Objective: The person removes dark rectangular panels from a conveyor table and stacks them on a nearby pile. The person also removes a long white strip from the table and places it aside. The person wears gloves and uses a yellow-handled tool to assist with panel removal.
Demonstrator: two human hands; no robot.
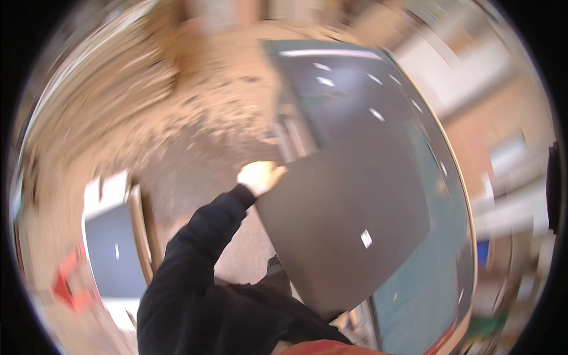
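Note:
A large dark grey-brown flat panel [349,219] with a small white label lies tilted over the near left part of a table with a blue-green top [408,296]. My left hand [258,176] is closed on the panel's left edge near its far corner, thumb toward the panel's face. Motion smears the fingers a little. My left arm, in a black sleeve, reaches up from the lower edge. I cannot make out my right hand; the panel's near corner and my clothing fill that area. Beyond the panel lies a dark glossy sheet [349,89] with several bright light reflections.
To the left stands a smaller piece with a blue-grey face [118,251] and a brown edge. A red object [71,281] is beside it, blurred. Debris [219,106] is scattered on the brown floor. Stacked boards [112,89] stand at the far left. A pale rim [460,171] borders the table's right side.

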